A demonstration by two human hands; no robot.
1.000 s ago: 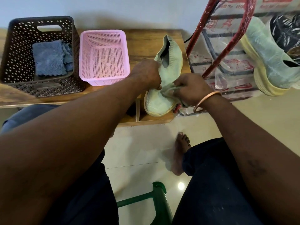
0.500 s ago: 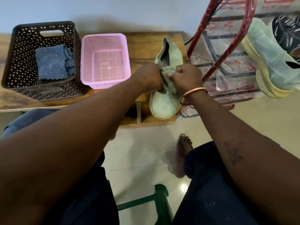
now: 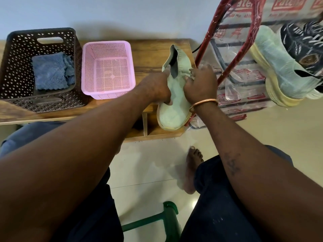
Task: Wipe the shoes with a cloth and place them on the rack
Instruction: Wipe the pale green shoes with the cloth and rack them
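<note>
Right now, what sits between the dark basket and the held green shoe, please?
The pink basket, on the wooden table; the head view shows it.

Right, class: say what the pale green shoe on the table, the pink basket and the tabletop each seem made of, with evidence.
The pale green shoe: knitted fabric upper, matt, its fine weave visible; the yellowish sole edge looks like rubber or foam. The pink basket: moulded plastic, smooth, with a regular perforated grid. The tabletop: wood or wood-look laminate, going by the grain streaks.
</note>
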